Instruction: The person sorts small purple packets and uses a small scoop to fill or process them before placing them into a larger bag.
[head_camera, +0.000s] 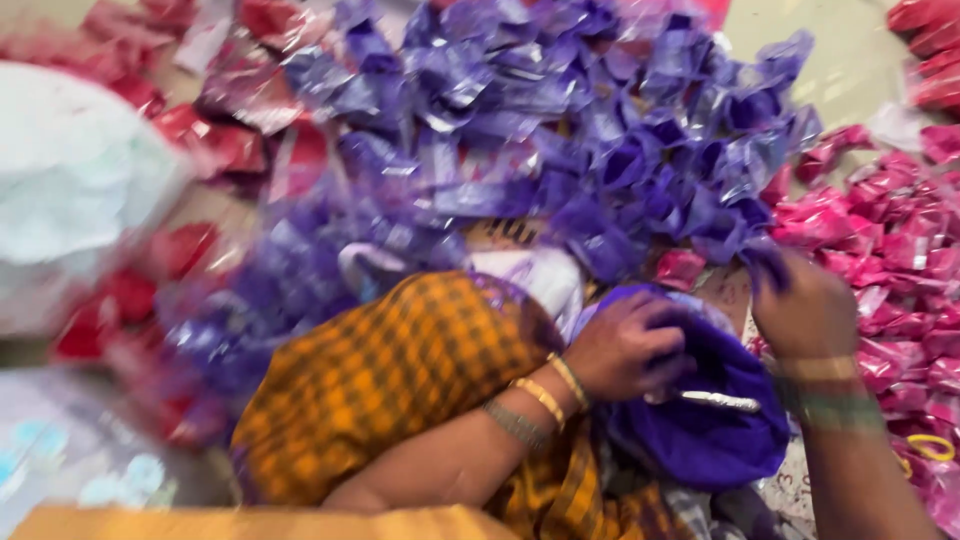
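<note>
Sitting over a spread of wrapped pouches, viewed from above; entries run left to right.

- White bundle (70, 190), far left: blurred, probably a sack or cloth.
- Red pouches (215, 145), scattered behind it and along the left edge.
- Purple pouches (560, 130), a large heap at centre, piled loosely within arm's reach, apparently kept apart by colour.
- Orange checked cloth (400, 380), draped over the knee, under the left forearm.
- Left hand (625, 345): fingers curled and pressed down onto the purple cloth bag (700, 430), which lies in the lap between the two hands; the grip seems to hold its mouth open.
- Right hand (805, 310): fingers bunched at the edge of the purple heap, apparently pinching one pouch, though motion blur hides the tips.
- Pink pouches (890, 250), a separate heap at right.
- Surface: pale floor (850, 60), bare only at the top right. No more of the room shows.
</note>
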